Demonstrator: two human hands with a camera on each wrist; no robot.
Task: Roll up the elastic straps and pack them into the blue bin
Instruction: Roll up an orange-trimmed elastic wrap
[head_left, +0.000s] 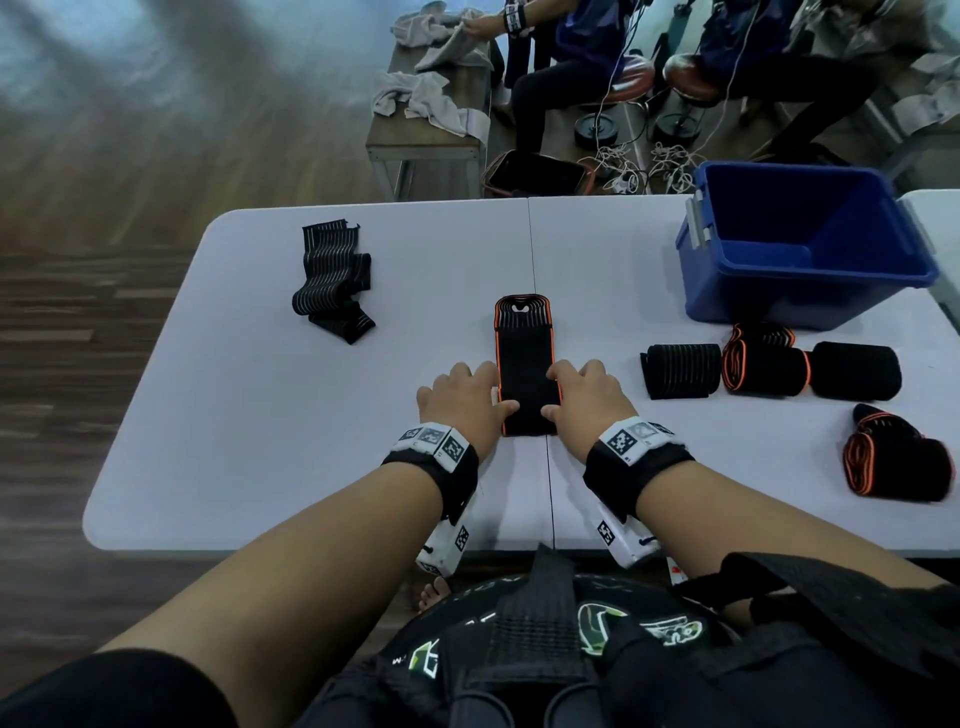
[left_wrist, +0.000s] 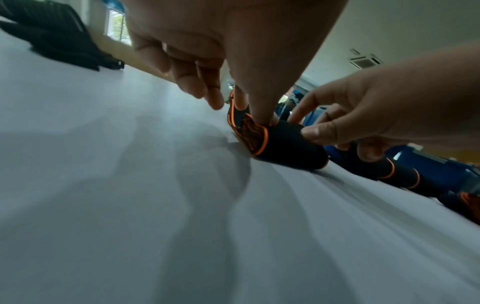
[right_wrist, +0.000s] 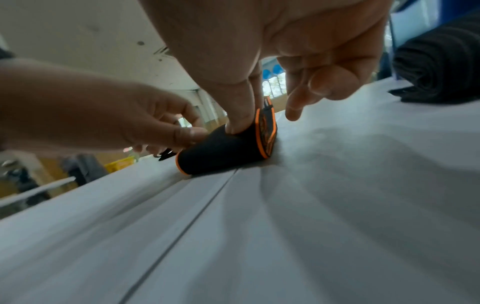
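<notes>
- Head view: white table carries all the stock.
- Strap with orange edging lies lengthways at the table's centre, its near end turned into a roll and its far end flat; rolling judged only partly done.
- Left hand and right hand sit at either side of the roll, thumbs pressed onto its near end, fingers curled at its edges.
- Blue bin stands at the far right corner; nothing shows inside it, so packing is judged not yet begun.
- Finished rolls, four counted: grey-striped roll, orange-edged roll and plain black roll in a row just in front of the bin, a second orange-edged roll nearer the table's right edge.
- Loose striped strap lies crumpled at far left, untouched; judged still to be rolled.
- Left wrist view: left thumb and forefinger pinch the roll's orange-rimmed end; remaining fingers hang apart above the table.
- Right wrist view: right thumb digs into the black roll at its orange rim; other fingers hover loosely curled and clear of it. Picture is smeared, so the tightness of the coil cannot be told.
</notes>
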